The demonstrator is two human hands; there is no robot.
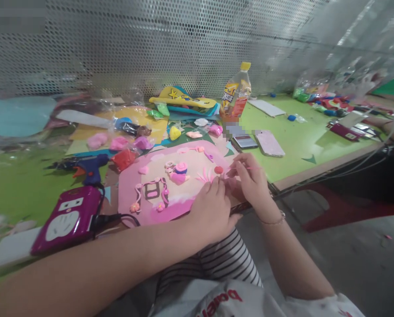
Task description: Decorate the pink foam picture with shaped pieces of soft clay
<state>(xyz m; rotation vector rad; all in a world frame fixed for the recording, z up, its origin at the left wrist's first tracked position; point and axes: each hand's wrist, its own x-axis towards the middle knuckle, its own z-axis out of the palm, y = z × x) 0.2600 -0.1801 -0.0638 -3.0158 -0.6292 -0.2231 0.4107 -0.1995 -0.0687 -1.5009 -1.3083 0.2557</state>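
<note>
One blurred strip (251,167), right hand (250,184) pinching

- Bottle (236,94), far edge of the table: dark slanted brand lettering on the orange label, too blurred to read.
- Pink board (134,193), near edge: clay strips form a boxed sign like "B".
- Yellow foam piece (183,100), far side: star sign.
- Shirt (250,304): red print, upside down, illegible.
</note>
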